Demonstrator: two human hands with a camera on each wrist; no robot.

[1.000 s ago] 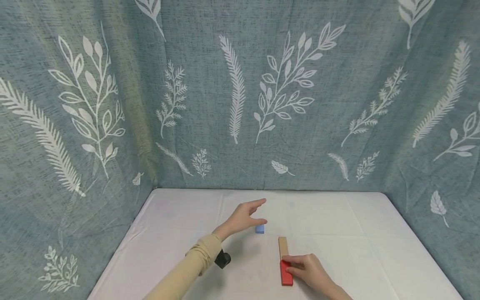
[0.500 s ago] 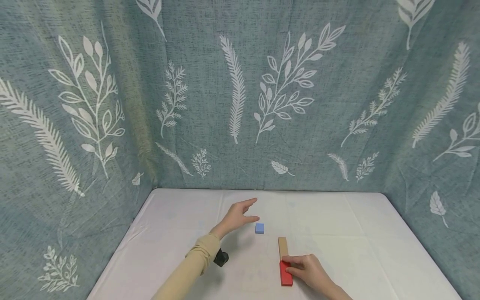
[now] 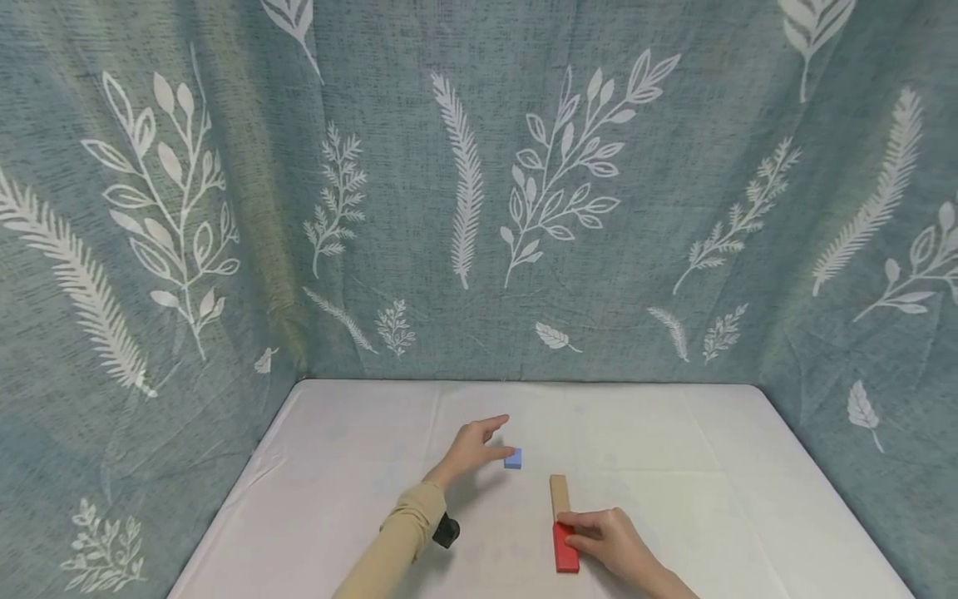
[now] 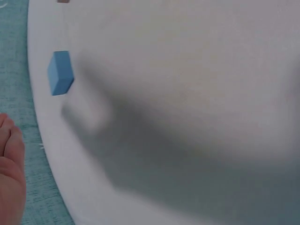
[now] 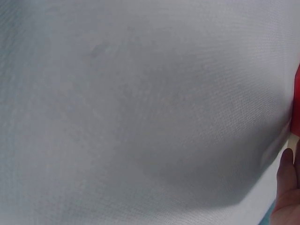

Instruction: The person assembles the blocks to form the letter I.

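Observation:
In the head view my left hand (image 3: 471, 447) is held over the white table with thumb and fingers spread apart. Its thumb tip overlaps the near top of a small blue block (image 3: 513, 460), which also shows in the left wrist view as a blue block (image 4: 61, 73) near the table's far edge. My right hand (image 3: 615, 541) holds a red block (image 3: 565, 556) between thumb and fingers, low at the table. Directly beyond the red block, end to end with it, lies a narrow tan wooden block (image 3: 559, 494). The right wrist view catches only a red edge (image 5: 296, 105) beside the fingers.
A white cloth covers the table (image 3: 674, 474). Green-blue curtains (image 3: 404, 208) with white leaf prints hang behind it and along both sides. A black wrist camera (image 3: 446, 531) juts out under my left forearm.
My left hand first draws back left from the blue block, then comes lower and nearer, its thumb overlapping the block again. The right hand keeps its place; the head view shifts slightly.

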